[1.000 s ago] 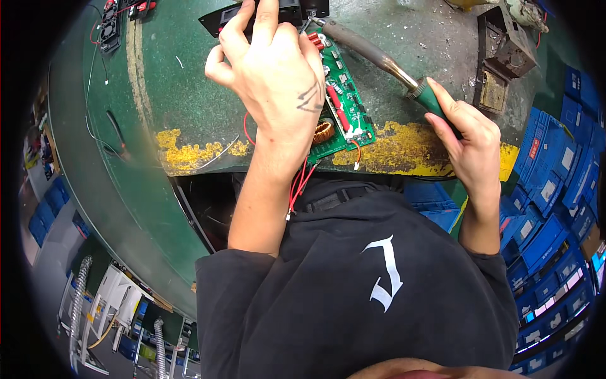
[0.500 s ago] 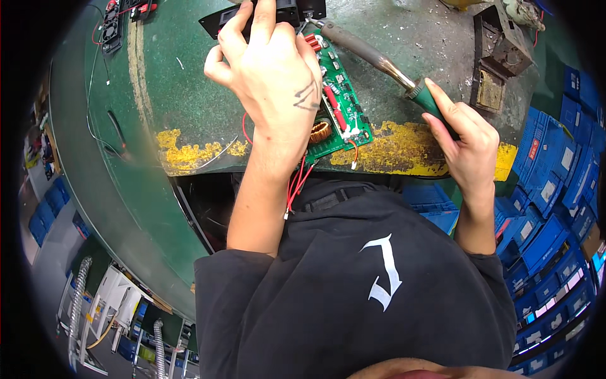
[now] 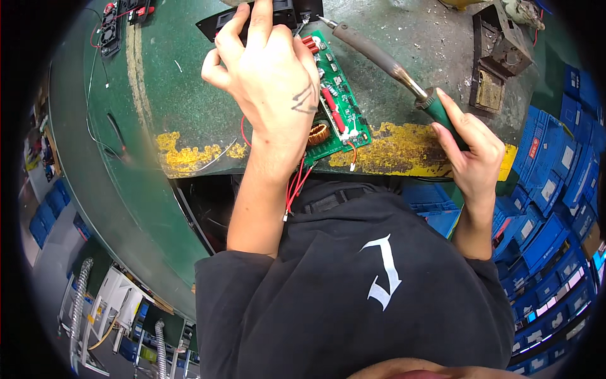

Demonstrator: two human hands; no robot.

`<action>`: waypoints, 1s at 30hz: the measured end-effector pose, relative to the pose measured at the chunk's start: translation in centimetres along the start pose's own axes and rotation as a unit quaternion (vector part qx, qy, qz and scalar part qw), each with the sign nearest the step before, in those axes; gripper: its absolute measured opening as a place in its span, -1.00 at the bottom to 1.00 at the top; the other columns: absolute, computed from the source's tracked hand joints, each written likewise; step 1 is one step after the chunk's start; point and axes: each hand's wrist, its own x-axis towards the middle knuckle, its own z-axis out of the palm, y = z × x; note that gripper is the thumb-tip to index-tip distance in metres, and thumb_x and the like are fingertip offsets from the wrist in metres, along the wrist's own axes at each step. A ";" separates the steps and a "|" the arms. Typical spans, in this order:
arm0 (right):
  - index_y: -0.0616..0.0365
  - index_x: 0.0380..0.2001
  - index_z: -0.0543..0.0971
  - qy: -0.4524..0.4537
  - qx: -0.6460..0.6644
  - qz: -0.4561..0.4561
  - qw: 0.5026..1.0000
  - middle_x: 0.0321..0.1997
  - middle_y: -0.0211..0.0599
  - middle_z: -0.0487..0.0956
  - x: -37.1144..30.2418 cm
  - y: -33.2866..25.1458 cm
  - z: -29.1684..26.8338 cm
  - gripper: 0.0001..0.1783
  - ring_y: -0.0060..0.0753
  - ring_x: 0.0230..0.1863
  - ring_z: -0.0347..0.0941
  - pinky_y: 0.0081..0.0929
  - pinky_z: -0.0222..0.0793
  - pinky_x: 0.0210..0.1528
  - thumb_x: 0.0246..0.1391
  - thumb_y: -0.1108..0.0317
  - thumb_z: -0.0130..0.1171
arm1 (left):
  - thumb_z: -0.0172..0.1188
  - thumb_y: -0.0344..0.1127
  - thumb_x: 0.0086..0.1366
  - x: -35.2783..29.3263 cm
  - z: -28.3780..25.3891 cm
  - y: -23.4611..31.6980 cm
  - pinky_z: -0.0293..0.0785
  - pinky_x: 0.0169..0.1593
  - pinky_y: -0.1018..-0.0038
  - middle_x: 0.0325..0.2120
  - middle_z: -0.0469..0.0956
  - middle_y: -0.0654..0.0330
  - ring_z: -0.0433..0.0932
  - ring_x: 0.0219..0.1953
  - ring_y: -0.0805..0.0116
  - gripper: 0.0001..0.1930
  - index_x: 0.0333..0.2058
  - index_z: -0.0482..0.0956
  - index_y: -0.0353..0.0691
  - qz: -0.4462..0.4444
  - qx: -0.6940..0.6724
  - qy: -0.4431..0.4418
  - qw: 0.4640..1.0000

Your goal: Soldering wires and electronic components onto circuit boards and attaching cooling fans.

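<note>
My right hand is wrapped round the green handle of a soldering iron, which points up and to the left. Its tip is just off the right end of a black panel with fan-like parts, near a wire end there. My left hand grips that panel at the top of the view, and the fingertips are partly hidden. Under and beside the left hand lies a green circuit board with red parts and a copper coil. Red wires hang from its near edge.
A rusty metal soldering-iron stand with a sponge-like pad is at the far right. Cutters lie at the left, and black fans at the far left. The worn yellow stripe marks the bench's near edge. Blue bins are stacked beyond.
The soldering iron has drawn back a little to the right and down, its tip parting from the spot by the panel's end. My left hand and the panel have shifted slightly left.
</note>
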 end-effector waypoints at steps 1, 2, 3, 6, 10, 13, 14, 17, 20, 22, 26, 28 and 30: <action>0.11 0.12 0.67 0.017 0.018 -0.011 1.000 -0.53 -0.26 0.48 0.0 0.1 0.0 -0.44 -0.37 -0.56 0.35 -0.48 0.35 -0.41 -0.03 0.52 0.46 | 0.25 -0.43 0.08 0.0 0.0 0.0 0.16 0.19 0.08 0.20 0.52 -0.07 0.44 0.14 0.00 -0.88 -0.46 0.48 -0.30 -0.003 -0.002 -0.002 1.000; 0.11 0.12 0.67 0.018 0.018 -0.011 1.000 -0.53 -0.26 0.48 -0.2 0.2 -0.1 -0.44 -0.37 -0.56 0.35 -0.48 0.35 -0.41 -0.03 0.52 0.46 | 0.25 -0.43 0.07 0.0 0.0 0.1 0.16 0.19 0.08 0.20 0.52 -0.07 0.44 0.14 0.00 -0.88 -0.46 0.48 -0.30 -0.005 -0.003 -0.003 1.000; 0.12 0.12 0.67 0.014 0.019 0.001 1.000 -0.52 -0.25 0.50 -0.3 0.2 -0.2 -0.45 -0.39 -0.54 0.37 -0.50 0.36 -0.40 -0.03 0.53 0.45 | 0.25 -0.43 0.07 0.1 -0.1 0.1 0.16 0.19 0.08 0.20 0.52 -0.06 0.44 0.15 0.00 -0.88 -0.46 0.47 -0.30 -0.002 0.000 -0.002 1.000; 0.14 0.12 0.67 0.016 0.030 0.023 0.999 -0.50 -0.23 0.54 -0.8 0.5 -0.4 -0.45 -0.43 -0.52 0.40 -0.51 0.39 -0.37 -0.02 0.54 0.44 | 0.25 -0.44 0.06 0.1 -0.1 0.1 0.16 0.20 0.08 0.21 0.52 -0.06 0.44 0.15 0.00 -0.88 -0.46 0.47 -0.30 0.001 0.004 -0.001 1.000; 0.17 0.12 0.66 0.031 0.043 0.054 0.997 -0.42 -0.18 0.63 -1.6 1.2 -0.5 -0.47 -0.51 -0.45 0.48 -0.56 0.42 -0.29 0.01 0.55 0.42 | 0.25 -0.45 0.05 0.1 -0.1 0.1 0.16 0.20 0.08 0.20 0.52 -0.06 0.44 0.14 -0.01 -0.88 -0.47 0.47 -0.30 0.002 0.002 0.005 1.000; 0.19 0.13 0.65 0.055 0.091 0.089 0.990 -0.28 -0.17 0.71 -2.5 1.7 -0.1 -0.50 -0.58 -0.33 0.54 -0.61 0.44 -0.19 0.06 0.56 0.39 | 0.26 -0.47 0.04 0.1 -0.1 0.1 0.16 0.20 0.08 0.20 0.53 -0.05 0.45 0.14 -0.01 -0.88 -0.47 0.47 -0.30 0.002 0.005 0.008 1.000; 0.19 0.13 0.65 0.055 0.092 0.082 0.991 -0.28 -0.17 0.71 -2.9 1.7 0.0 -0.50 -0.58 -0.33 0.54 -0.61 0.44 -0.19 0.06 0.56 0.39 | 0.26 -0.47 0.03 0.1 -0.1 0.1 0.17 0.19 0.08 0.20 0.53 -0.05 0.45 0.14 -0.01 -0.88 -0.47 0.47 -0.30 0.001 0.007 0.009 1.000; 0.22 0.15 0.63 0.047 0.187 0.204 0.960 -0.17 -0.23 0.73 -4.2 1.7 0.3 -0.51 -0.65 -0.22 0.52 -0.63 0.44 -0.11 0.11 0.56 0.37 | 0.27 -0.48 0.03 0.0 0.0 0.0 0.17 0.19 0.08 0.20 0.53 -0.04 0.45 0.14 -0.01 -0.87 -0.46 0.48 -0.30 0.009 0.013 0.017 1.000; 0.23 0.16 0.62 0.049 0.187 0.220 0.956 -0.14 -0.25 0.73 -4.8 1.7 0.6 -0.52 -0.67 -0.19 0.52 -0.64 0.43 -0.09 0.13 0.57 0.35 | 0.27 -0.47 0.03 0.0 0.0 0.0 0.18 0.19 0.07 0.19 0.53 -0.04 0.45 0.14 -0.01 -0.86 -0.45 0.48 -0.30 0.002 0.012 0.004 1.000; 0.23 0.16 0.62 0.058 0.196 0.223 0.953 -0.13 -0.27 0.73 -4.9 1.8 0.6 -0.53 -0.68 -0.20 0.51 -0.65 0.43 -0.09 0.14 0.57 0.34 | 0.27 -0.47 0.02 0.0 0.0 0.0 0.17 0.19 0.07 0.20 0.53 -0.04 0.45 0.14 -0.01 -0.86 -0.46 0.48 -0.29 0.010 0.017 0.010 1.000; 0.23 0.18 0.60 0.064 0.235 0.239 0.940 -0.14 -0.33 0.70 -4.7 1.7 0.3 -0.52 -0.72 -0.24 0.48 -0.69 0.41 -0.15 0.17 0.57 0.32 | 0.27 -0.48 0.02 0.0 -0.1 0.0 0.17 0.19 0.07 0.21 0.52 -0.04 0.45 0.15 0.00 -0.86 -0.46 0.47 -0.29 0.011 0.018 0.007 1.000; 0.24 0.20 0.59 0.057 0.265 0.238 0.933 -0.20 -0.40 0.67 -4.6 1.4 0.1 -0.52 -0.77 -0.31 0.43 -0.74 0.36 -0.24 0.19 0.57 0.31 | 0.27 -0.48 0.03 0.0 -0.2 -0.1 0.18 0.19 0.08 0.21 0.52 -0.04 0.45 0.15 0.00 -0.87 -0.46 0.47 -0.28 0.011 0.015 0.010 1.000; 0.25 0.21 0.58 0.051 0.297 0.241 0.922 -0.25 -0.45 0.64 -4.5 1.3 0.1 -0.52 -0.80 -0.36 0.38 -0.77 0.32 -0.32 0.20 0.56 0.30 | 0.27 -0.47 0.03 0.0 -0.2 -0.1 0.18 0.19 0.08 0.21 0.51 -0.04 0.44 0.15 0.01 -0.87 -0.46 0.48 -0.28 0.009 0.014 0.009 1.000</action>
